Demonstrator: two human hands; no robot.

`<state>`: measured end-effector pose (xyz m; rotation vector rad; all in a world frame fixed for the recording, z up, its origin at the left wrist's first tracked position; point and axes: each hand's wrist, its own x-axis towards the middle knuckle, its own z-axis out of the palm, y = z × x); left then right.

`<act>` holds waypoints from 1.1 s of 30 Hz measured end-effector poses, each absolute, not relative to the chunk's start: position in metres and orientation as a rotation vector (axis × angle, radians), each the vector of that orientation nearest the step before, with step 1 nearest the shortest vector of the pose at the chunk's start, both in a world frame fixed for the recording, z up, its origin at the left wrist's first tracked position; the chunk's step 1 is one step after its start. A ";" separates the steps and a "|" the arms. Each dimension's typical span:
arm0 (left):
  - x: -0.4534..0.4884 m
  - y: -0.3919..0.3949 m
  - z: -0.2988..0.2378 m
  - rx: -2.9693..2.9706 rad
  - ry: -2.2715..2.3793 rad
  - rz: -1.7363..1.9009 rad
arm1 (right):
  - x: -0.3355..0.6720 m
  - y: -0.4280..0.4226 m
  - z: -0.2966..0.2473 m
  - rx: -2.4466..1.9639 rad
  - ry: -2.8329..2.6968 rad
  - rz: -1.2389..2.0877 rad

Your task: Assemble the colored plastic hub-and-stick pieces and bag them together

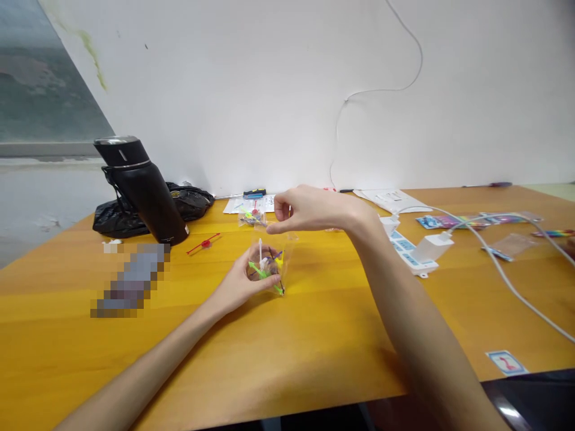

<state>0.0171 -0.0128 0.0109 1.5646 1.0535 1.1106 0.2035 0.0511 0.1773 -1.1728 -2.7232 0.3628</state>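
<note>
A clear plastic bag (290, 254) stands on the table with several coloured plastic arrow pieces (266, 266) inside, among them green, white, yellow and dark ones. My left hand (240, 278) is closed around the bag's left side, its thumb across the front. Just above the bag's top hovers my right hand (305, 208), fingers curled down toward the thumb. Whatever it may pinch is hidden or too small to name. A red arrow spinner (205, 243) lies apart to the left. Behind the bag is a small bag of coloured pieces (251, 216).
At left, a black bottle (146, 194) leans by a black plastic bag (191, 203), with a blurred flat object (135, 278) in front. A power strip (406, 254) with a white charger (433, 246) and cables sits right. Colourful packets (453, 221) and a screwdriver (254, 193) lie farther back.
</note>
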 end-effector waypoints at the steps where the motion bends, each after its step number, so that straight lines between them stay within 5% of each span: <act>1: 0.017 -0.013 0.011 1.564 1.048 1.116 | 0.203 0.051 0.176 -1.153 -2.739 0.382; 33: 0.013 -0.001 -0.001 1.559 1.143 1.191 | 0.200 0.045 0.173 -1.288 -2.627 0.136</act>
